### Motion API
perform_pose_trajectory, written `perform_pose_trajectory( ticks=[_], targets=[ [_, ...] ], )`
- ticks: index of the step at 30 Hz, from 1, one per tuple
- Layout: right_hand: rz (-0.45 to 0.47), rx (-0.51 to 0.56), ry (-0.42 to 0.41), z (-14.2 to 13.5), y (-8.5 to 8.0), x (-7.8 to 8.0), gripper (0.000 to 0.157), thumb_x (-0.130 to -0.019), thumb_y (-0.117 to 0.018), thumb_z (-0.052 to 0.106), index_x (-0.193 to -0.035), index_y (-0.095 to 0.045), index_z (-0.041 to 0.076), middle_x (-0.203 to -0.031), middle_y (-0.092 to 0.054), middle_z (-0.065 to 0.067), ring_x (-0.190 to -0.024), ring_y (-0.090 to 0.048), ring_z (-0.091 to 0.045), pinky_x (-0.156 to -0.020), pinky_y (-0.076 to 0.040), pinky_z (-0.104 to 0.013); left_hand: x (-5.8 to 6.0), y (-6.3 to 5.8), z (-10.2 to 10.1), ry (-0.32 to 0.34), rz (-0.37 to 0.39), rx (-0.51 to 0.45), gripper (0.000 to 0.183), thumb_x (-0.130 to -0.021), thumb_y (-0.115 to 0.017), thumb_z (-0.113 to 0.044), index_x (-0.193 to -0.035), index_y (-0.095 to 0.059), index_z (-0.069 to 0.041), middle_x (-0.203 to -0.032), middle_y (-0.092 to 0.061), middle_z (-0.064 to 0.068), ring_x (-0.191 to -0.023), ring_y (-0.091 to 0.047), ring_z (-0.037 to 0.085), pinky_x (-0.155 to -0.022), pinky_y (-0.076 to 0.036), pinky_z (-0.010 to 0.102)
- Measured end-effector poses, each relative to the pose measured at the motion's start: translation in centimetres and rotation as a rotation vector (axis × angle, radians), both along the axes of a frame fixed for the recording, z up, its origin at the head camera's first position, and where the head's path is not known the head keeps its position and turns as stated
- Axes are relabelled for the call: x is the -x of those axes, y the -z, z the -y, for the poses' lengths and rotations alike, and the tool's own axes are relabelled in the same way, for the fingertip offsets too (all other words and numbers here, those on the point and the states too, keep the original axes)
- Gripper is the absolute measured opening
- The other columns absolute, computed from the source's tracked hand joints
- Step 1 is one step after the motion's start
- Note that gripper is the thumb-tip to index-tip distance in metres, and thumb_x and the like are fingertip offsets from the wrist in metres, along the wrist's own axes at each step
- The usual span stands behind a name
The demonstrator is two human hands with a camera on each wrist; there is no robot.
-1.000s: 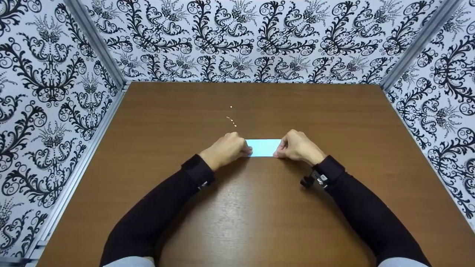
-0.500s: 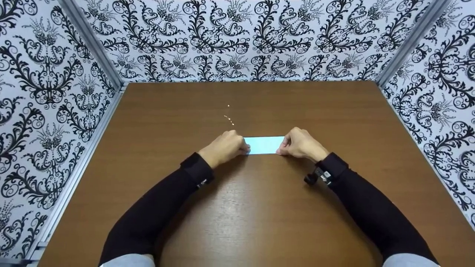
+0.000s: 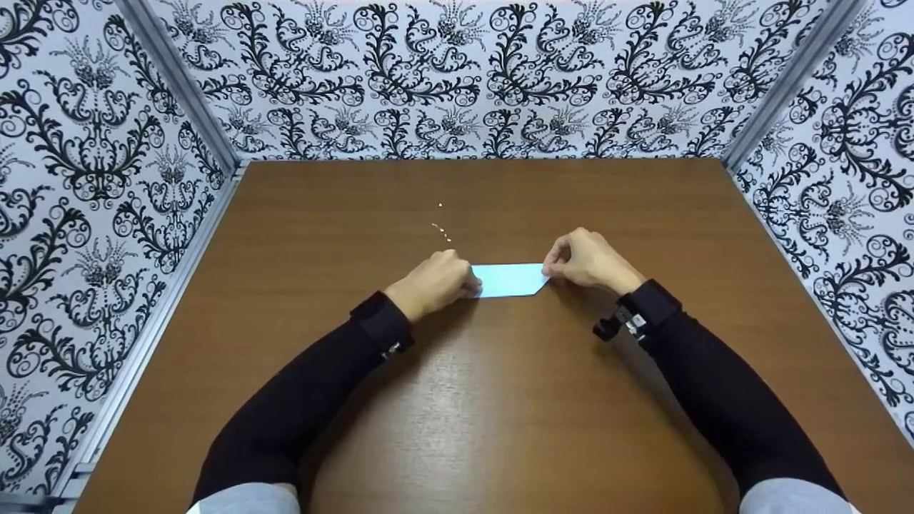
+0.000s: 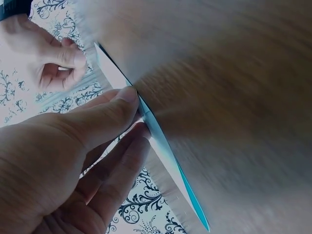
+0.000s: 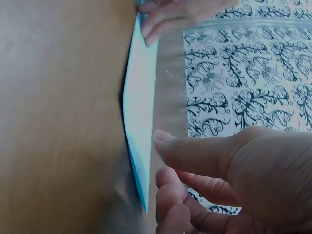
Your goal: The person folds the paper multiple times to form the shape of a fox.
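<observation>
A light-blue folded strip of paper [image 3: 507, 279] lies on the table in the head view, its near right corner slanting off. My left hand [image 3: 437, 283] pinches its left end; in the left wrist view the thumb and fingers of that hand [image 4: 87, 131] meet at the paper's [image 4: 165, 148] edge. Close to the far right corner is my right hand [image 3: 589, 260], fingers loosely bent. A gap shows in the right wrist view between the right hand's thumb [image 5: 195, 151] and the paper [image 5: 140, 92], which tapers to a point there.
Several small pale specks [image 3: 443, 232] lie on the brown wooden table [image 3: 457, 414] beyond my left hand. Patterned black-and-white walls [image 3: 457, 78] with grey metal corner posts [image 3: 175, 78] enclose the back and sides.
My right hand has shifted up and to the right, off the near right corner of the paper, where a slanted edge now shows. The left hand keeps its hold on the left end.
</observation>
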State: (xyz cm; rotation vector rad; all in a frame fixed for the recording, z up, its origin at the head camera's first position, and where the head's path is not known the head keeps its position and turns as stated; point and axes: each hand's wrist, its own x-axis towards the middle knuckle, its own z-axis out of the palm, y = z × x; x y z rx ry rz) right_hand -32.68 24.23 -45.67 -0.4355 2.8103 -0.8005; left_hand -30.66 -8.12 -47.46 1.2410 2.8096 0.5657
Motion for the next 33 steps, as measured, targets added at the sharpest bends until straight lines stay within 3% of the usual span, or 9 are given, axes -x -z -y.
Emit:
perform_pose_trajectory(
  ticks=[10, 22, 33],
  targets=[
    [0.004, -0.043, 0.014, -0.7, 0.4, 1.3, 0.024, -0.105, -0.092, 0.027, -0.118, -0.087, 0.007, -0.117, -0.084, -0.017, -0.11, -0.075, -0.033, -0.1, -0.058, -0.046, 0.3, -0.2, -0.1, -0.005, 0.002, 0.002, 0.014, -0.105, -0.088, -0.01, -0.118, -0.094, -0.007, -0.113, -0.093, 0.012, -0.106, -0.091, 0.032, -0.099, -0.075, 0.044],
    [-0.002, -0.048, -0.004, -0.8, 1.4, 1.4, 0.028, -0.102, -0.096, 0.029, -0.112, -0.084, 0.005, -0.117, -0.082, -0.02, -0.111, -0.074, -0.037, -0.102, -0.059, -0.053, 0.0, 0.0, -0.2, -0.008, 0.029, 0.0, 0.018, -0.107, -0.085, -0.01, -0.124, -0.091, -0.004, -0.123, -0.091, 0.014, -0.117, -0.09, 0.033, -0.102, -0.074, 0.041],
    [0.002, -0.025, 0.013, -0.7, 1.6, 1.3, 0.03, -0.103, -0.095, 0.028, -0.116, -0.084, 0.003, -0.118, -0.082, -0.021, -0.112, -0.072, -0.037, -0.104, -0.059, -0.053, 0.1, 0.4, -0.1, -0.022, 0.0, -0.01, 0.017, -0.106, -0.087, -0.01, -0.122, -0.092, -0.006, -0.12, -0.091, 0.013, -0.113, -0.091, 0.031, -0.102, -0.074, 0.041]
  ],
)
